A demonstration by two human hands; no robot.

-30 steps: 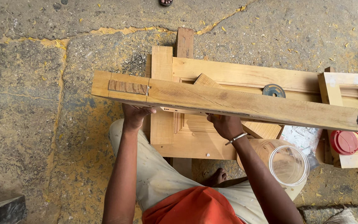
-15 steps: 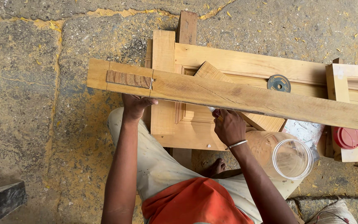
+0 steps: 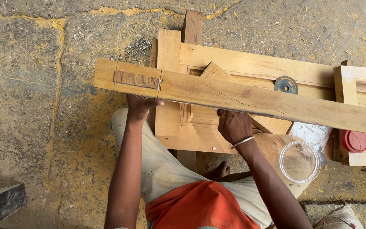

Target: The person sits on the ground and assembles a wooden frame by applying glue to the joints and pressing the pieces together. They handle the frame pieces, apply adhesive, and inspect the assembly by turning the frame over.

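A long wooden plank (image 3: 242, 97) lies across a panelled wooden frame (image 3: 200, 131) on the ground. A darker rectangular patch (image 3: 136, 79) is set into the plank near its left end. My left hand (image 3: 140, 106) grips the plank's near edge from below, just under that patch. Further right, my right hand (image 3: 234, 125), with a metal bangle on the wrist, holds the same near edge. A small wooden block (image 3: 217, 72) rests on the frame behind the plank, partly hidden by it.
A dark round disc (image 3: 286, 85) lies on the frame. A clear plastic jar (image 3: 299, 161) sits by my right forearm, its red lid (image 3: 354, 141) to the right. A second wooden frame (image 3: 361, 76) stands at right. The concrete floor is cracked and dusted with sawdust. A dark block (image 3: 1, 203) is at bottom left.
The plank sits lower and nearer to me in view. My right hand has slid a little along its near edge; my left hand keeps its grip under the patch.
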